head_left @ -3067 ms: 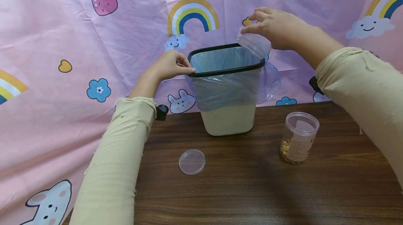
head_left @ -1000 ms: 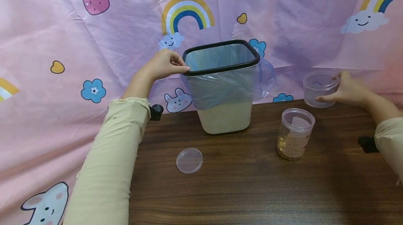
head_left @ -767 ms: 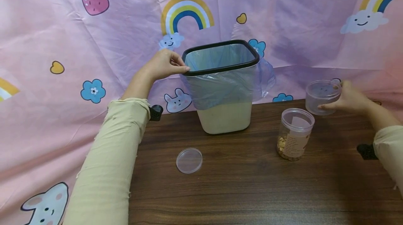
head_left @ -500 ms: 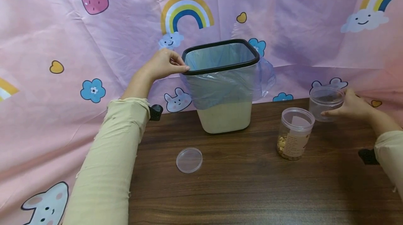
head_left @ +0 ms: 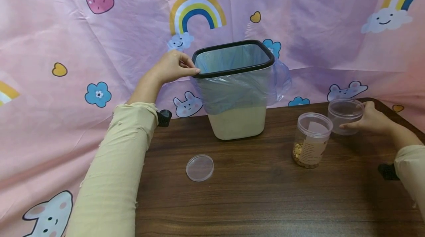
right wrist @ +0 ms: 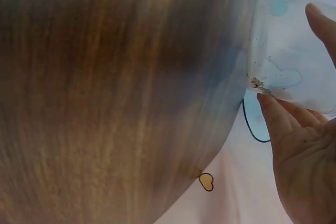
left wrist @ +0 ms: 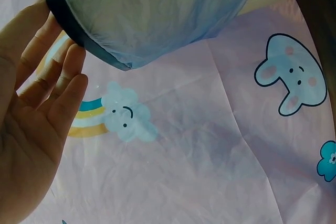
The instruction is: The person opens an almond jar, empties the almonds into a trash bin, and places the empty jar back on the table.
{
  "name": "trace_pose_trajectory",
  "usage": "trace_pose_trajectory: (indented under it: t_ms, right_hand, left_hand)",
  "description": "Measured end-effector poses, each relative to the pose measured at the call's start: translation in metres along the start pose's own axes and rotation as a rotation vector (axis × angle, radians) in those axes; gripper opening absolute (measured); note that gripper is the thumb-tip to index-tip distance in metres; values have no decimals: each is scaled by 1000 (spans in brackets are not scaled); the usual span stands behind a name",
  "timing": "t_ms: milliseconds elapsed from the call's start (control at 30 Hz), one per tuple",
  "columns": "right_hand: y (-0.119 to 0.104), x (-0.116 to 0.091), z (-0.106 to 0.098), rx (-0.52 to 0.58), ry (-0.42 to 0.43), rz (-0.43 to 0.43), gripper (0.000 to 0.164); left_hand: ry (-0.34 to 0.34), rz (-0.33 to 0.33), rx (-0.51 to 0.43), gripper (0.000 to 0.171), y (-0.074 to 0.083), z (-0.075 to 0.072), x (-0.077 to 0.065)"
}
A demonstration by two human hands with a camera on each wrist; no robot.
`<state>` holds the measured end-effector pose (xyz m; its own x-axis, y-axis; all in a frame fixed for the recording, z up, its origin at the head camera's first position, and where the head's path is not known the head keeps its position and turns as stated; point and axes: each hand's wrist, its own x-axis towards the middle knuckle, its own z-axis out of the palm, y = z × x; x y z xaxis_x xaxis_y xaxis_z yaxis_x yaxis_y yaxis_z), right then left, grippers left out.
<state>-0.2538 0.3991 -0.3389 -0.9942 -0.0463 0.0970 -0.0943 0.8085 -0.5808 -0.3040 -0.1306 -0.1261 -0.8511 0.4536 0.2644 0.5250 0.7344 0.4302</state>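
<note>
A cream trash can (head_left: 237, 122) with a black rim and a blue plastic liner (head_left: 229, 95) stands against the backdrop. My left hand (head_left: 174, 66) pinches its rim at the near left corner; the left wrist view shows the fingers against the dark rim (left wrist: 86, 43). At the right, my right hand (head_left: 373, 119) grips a short clear plastic jar (head_left: 345, 110) without a lid. Small dark crumbs cling inside that jar (right wrist: 294, 51) near its bottom. I cannot tell whether it touches the table. Just left of it, an open clear jar (head_left: 310, 148) holds some tan nut-like pieces.
A round clear lid (head_left: 200, 168) lies flat on the dark wooden table (head_left: 252, 200), in front of the trash can. Behind everything hangs a pink patterned cloth (head_left: 139, 16). The table's rounded corner (head_left: 372, 100) shows at the far right.
My right hand has carried the short jar from over the trash can rim to the right, then lowered it toward the table behind the nut jar. My left hand stays on the rim.
</note>
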Motion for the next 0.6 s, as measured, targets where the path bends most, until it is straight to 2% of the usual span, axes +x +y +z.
trace_pose_trajectory:
  t_ms: [367,600]
  right_hand:
    - [6,-4,9,38,6,-21,93]
    - [11,-7,14,78,40,-38,85]
  left_hand:
    - [11,4,6,19,1,0,0]
    - [9,2,3,21,0,1,-1]
